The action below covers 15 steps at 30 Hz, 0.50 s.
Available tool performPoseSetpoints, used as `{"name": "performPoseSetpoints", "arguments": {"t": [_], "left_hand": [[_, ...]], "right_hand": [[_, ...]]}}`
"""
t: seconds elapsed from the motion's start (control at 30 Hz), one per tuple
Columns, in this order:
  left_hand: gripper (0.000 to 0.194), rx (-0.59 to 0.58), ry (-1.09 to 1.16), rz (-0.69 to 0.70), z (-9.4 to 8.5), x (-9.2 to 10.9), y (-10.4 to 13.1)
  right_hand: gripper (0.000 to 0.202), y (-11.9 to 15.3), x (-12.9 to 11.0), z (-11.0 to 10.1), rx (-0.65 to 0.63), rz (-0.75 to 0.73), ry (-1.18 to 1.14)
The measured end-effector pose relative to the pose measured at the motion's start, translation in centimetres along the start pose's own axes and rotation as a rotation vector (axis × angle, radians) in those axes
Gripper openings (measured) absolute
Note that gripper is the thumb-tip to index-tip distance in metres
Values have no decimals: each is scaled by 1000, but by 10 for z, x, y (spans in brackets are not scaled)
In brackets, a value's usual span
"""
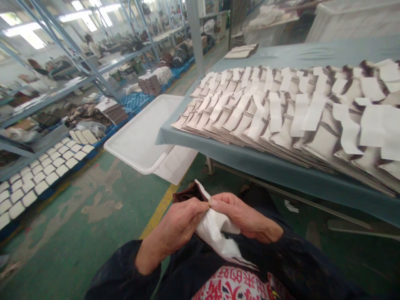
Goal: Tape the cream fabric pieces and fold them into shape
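My left hand and my right hand meet in front of my body, thumbs and fingertips pinched together. Between them is a white and dark brown cloth piece. Its brown part sticks out beyond my left fingers, and its white end hangs toward my lap with a frayed edge. Both hands are closed on the cloth; the exact spot under the fingertips is hidden. Nearest to them is the table with overlapping rows of cream and brown cloth pieces, many topped with white strips.
The blue-green table cover drops over the edge just ahead. A white plastic bin stands left of the table. Pale pads lie in rows on a blue pallet at far left, below metal racks. Green floor lies between.
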<state>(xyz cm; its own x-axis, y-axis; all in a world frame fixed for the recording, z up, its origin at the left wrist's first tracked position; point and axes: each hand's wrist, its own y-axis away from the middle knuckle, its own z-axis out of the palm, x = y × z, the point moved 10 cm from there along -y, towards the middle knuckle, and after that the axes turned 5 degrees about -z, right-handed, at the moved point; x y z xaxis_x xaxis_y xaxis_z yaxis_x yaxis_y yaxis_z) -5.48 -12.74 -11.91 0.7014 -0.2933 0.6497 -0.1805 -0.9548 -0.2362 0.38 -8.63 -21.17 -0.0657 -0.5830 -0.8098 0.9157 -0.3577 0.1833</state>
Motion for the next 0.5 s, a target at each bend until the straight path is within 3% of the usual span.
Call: {"name": "performPoseSetpoints", "arguments": {"t": [0.1,0.23,0.37,0.5], "left_hand": [[15,-52,29,-96,-4,2,-6],[22,-242,52,-276,-7,-2,-16],[19,-452,154,-270,-4,0,-29],[41,-524,127,-200,3,-1,-38]], "right_hand": [[58,6,-22,-3,-8,-91,223],[50,18,-57,-4,-26,-250,645],[37,29,-82,8,-61,-440,995],[31,38,-91,16,-83,-591,1114]]}}
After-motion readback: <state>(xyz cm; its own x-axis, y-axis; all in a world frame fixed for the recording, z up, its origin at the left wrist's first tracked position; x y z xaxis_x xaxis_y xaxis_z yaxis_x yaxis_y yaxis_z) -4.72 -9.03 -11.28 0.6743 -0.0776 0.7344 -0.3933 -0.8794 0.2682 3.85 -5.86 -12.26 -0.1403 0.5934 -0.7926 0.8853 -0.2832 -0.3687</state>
